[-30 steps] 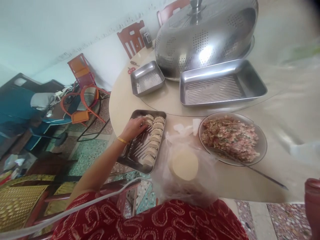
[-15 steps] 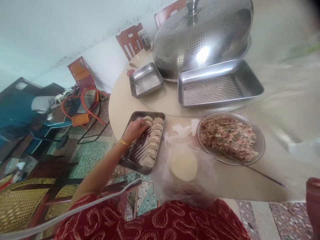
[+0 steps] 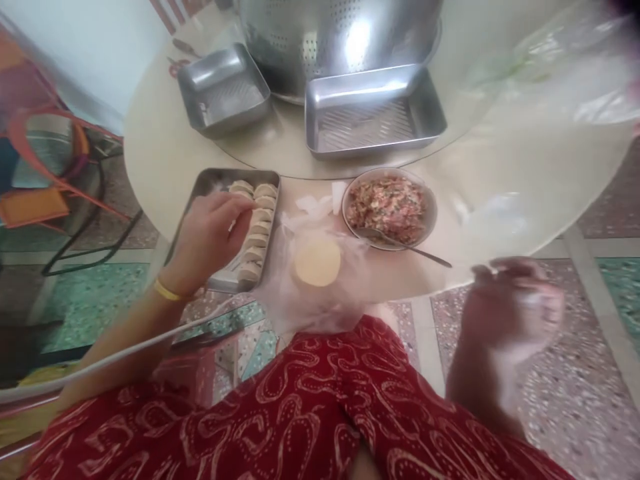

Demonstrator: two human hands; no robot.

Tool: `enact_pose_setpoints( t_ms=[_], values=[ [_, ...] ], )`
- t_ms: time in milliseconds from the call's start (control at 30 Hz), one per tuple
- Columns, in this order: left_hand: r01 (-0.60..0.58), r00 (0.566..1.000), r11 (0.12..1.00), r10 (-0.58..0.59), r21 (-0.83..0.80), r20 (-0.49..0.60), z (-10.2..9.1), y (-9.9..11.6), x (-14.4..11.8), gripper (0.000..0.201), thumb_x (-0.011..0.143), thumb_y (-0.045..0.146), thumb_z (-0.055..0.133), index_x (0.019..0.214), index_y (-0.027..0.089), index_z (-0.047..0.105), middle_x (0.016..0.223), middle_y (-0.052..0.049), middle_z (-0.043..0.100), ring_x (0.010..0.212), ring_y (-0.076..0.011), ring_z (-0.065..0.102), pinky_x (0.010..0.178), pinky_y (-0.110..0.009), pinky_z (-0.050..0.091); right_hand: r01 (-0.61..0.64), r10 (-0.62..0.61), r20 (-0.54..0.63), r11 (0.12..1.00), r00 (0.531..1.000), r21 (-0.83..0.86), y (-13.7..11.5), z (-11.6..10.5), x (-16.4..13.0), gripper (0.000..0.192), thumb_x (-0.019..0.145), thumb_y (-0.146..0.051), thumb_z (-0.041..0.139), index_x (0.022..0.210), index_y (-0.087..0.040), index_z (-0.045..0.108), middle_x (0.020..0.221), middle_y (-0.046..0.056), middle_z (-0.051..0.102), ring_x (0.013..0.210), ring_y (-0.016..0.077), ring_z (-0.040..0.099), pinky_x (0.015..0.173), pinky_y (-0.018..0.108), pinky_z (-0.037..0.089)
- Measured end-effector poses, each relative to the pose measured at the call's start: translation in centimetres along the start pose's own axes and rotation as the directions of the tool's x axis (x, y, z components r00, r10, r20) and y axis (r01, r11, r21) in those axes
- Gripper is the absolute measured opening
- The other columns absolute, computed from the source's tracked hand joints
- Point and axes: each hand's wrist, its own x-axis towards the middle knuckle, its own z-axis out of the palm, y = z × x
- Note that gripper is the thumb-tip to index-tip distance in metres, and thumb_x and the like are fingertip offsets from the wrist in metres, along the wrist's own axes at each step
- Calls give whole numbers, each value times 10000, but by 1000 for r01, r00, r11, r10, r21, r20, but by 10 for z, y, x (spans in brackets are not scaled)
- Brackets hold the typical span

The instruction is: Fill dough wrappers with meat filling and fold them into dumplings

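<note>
Head view: left hand (image 3: 207, 233) with narrow grip touches a dumpling (image 3: 249, 213) in the tray (image 3: 200, 183); right hand (image 3: 513, 307) blurred, grip unclear.

One head-worn camera looks steeply down from above the seated person's lap, facing forward across the round table (image 3: 165, 160); near, wide-angled, edges perhaps blurred by motion.

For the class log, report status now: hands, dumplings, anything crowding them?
Left hand over the dumpling tray, fingers at the dumplings. Right hand off the table edge, blurred. Bag of wrappers beside the tray.
</note>
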Motion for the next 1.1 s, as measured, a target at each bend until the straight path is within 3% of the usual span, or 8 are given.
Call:
enact_pose_setpoints(
  t_ms=[100, 200, 300, 433, 667, 867, 1100],
  values=[
    [-145, 986, 976, 157, -163, 59, 6, 43, -12, 218, 977, 324, 475, 1010, 216, 662, 992, -47, 693, 934, -190, 627, 845, -357, 497, 171, -185, 171, 981, 968, 92, -3, 11, -24, 92, 808, -268, 624, 720, -274, 650, 879, 29, 642, 760, 206, 636, 668, 432, 528],
    [-214, 941, 949, 264, -233, 211, 21, 68, -18, 239, 950, 388, 527, 976, 208, 682, 948, -55, 675, 894, -204, 602, 829, -372, 482, 333, -311, 452, 942, 836, 32, -4, 19, -43, 86, 868, -237, 632, 880, -296, 695, 1060, 39, 662, 964, 224, 659, 797, 444, 573],
    [-245, 890, 941, 315, -235, 331, 31, 80, -17, 213, 899, 380, 618, 952, 183, 680, 950, -72, 644, 897, -223, 573, 805, -369, 462, 480, -366, 594, 877, 716, -38, -5, 27, -55, 127, 887, -226, 630, 977, -297, 686, 1124, 58, 649, 1069, 246, 628, 870, 471, 576],
    [-251, 859, 947, 312, -199, 406, 36, 86, -11, 203, 889, 352, 624, 910, 154, 664, 932, -79, 616, 869, -220, 546, 768, -348, 439, 583, -421, 643, 811, 640, -51, -6, 36, -65, 129, 897, -216, 608, 982, -271, 688, 1133, 83, 651, 1060, 265, 609, 843, 478, 577],
    [-224, 854, 932, 328, -283, 403, 41, 82, -4, 155, 878, 270, 574, 861, 178, 697, 863, -45, 615, 837, -179, 550, 762, -305, 417, 623, -453, 644, 780, 617, -48, -4, 39, -67, 132, 908, -237, 584, 964, -268, 699, 1123, 92, 666, 1045, 273, 610, 834, 490, 565],
    [-209, 873, 933, 313, -292, 375, 44, 83, -6, 241, 894, 236, 512, 732, 160, 674, 814, -53, 622, 773, -171, 537, 752, -322, 412, 667, -470, 681, 744, 561, -36, -2, 52, -61, 138, 926, -256, 565, 971, -265, 695, 1119, 89, 673, 1058, 268, 616, 885, 490, 549],
    [-65, 952, 938, 161, -341, 262, 42, 77, 1, 207, 890, 255, 511, 791, 163, 668, 834, -38, 630, 847, -169, 561, 829, -303, 440, 736, -474, 765, 677, 436, 0, 7, 105, -44, 179, 931, -324, 570, 1018, -237, 701, 1213, 110, 658, 1118, 289, 592, 994, 521, 466]
  ],
)
